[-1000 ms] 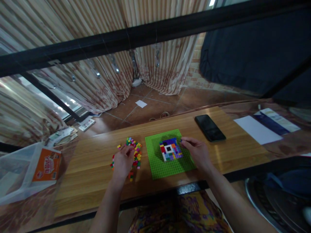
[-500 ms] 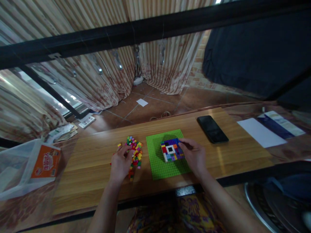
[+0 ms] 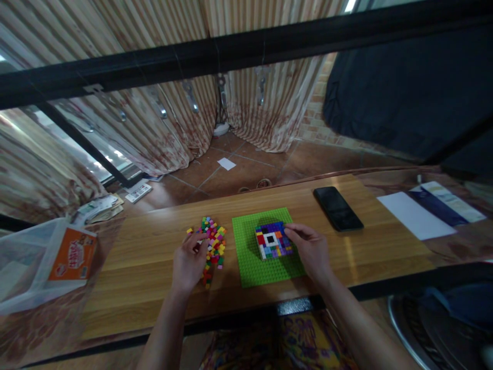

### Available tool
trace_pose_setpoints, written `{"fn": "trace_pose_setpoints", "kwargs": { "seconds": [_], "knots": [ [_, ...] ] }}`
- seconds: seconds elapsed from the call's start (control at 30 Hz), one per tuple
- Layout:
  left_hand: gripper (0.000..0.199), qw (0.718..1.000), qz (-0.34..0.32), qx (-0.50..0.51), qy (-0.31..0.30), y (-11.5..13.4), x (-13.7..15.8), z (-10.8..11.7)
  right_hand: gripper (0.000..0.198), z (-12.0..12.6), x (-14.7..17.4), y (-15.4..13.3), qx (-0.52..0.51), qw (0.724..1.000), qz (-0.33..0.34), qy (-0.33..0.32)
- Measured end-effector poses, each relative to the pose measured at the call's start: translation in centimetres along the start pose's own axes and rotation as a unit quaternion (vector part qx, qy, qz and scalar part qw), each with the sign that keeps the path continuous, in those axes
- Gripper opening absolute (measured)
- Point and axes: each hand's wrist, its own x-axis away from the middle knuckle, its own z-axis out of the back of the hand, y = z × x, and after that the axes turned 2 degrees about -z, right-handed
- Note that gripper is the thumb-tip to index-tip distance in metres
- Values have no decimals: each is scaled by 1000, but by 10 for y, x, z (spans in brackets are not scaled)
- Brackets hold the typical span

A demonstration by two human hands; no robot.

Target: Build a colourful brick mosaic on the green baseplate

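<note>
My left hand (image 3: 188, 261) is over a loose pile of small coloured toy bricks (image 3: 216, 244), its fingers bent and thumb a little apart from the index finger; I see no brick held between them. My right hand (image 3: 311, 249) has thumb and fingertips closed at the upper right edge of a square block built of coloured bricks (image 3: 272, 252). A white square with a dark centre shows on the block's top, with blue and purple bricks around it. The block sits on a green studded baseplate (image 3: 246, 272). The right fingertips hide part of its right edge.
A black phone (image 3: 338, 208) lies right of the baseplate on the wooden table (image 3: 142, 267). White paper (image 3: 416, 216) is beyond the table's right end. A clear plastic bin (image 3: 34, 267) with an orange label stands at left. A dark metal bar (image 3: 239, 54) crosses ahead.
The left fingers have shifted slightly over the pile, with the index finger stretched straighter. The right hand stays at the block's edge. The whole view has moved slightly.
</note>
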Motion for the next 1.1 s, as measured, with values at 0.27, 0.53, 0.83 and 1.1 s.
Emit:
{"fn": "trace_pose_setpoints", "kwargs": {
  "seconds": [0.27, 0.53, 0.83, 1.1],
  "knots": [
    [25, 1000, 14, 13, 6, -1, 1, 2, 26, -4, -6, 1, -5, 1000, 16, 8],
    [25, 999, 24, 22, 6, 0, 1, 2, 28, -1, -4, 1, -1, 1000, 27, -9],
    [24, 999, 31, 32, 12, 0, 2, 5, 26, -2, -5, 7, -25, 999, 28, -14],
    [24, 999, 35, 25, 5, 1, 3, 5, 22, -5, -8, 4, -78, 997, 10, -19]
  ]
}}
